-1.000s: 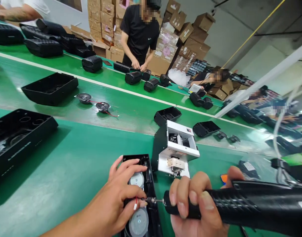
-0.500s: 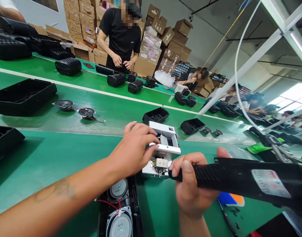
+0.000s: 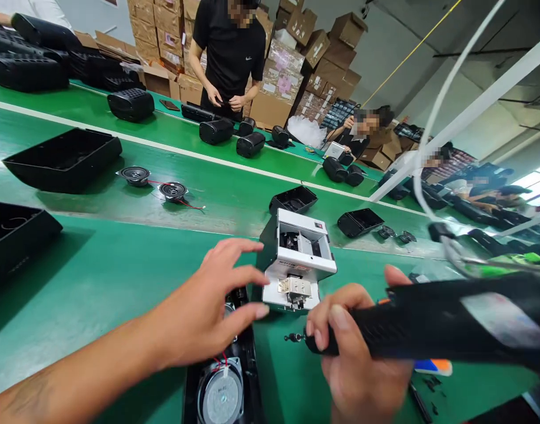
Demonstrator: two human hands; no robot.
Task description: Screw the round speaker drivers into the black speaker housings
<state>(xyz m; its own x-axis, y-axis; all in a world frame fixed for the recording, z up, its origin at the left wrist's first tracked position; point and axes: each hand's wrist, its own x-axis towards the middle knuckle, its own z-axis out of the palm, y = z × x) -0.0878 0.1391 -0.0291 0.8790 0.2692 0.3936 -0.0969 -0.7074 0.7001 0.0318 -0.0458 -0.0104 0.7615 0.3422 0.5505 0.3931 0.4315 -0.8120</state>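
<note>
While the right hand (image 3: 362,353) is wrapped firmly around the black driver (image 3: 428,321), its bit (image 3: 294,337) points left, just below the white machine (image 3: 311,264). The left hand (image 3: 219,303) is spread wide, thumb apart from the fingers, its fingertips close to the machine's left side; whether they touch it cannot be told. Below that hand, at the bottom centre, lies the open case (image 3: 252,383), with a speaker (image 3: 223,397) and red wires (image 3: 225,357) inside. The left hand partly hides a second speaker (image 3: 229,311). Beyond the green table (image 3: 132,265), two loose speakers (image 3: 153,182) and open shells (image 3: 64,162) sit on the belt (image 3: 234,203). Across it stands a person (image 3: 228,53) in a black shirt.
</note>
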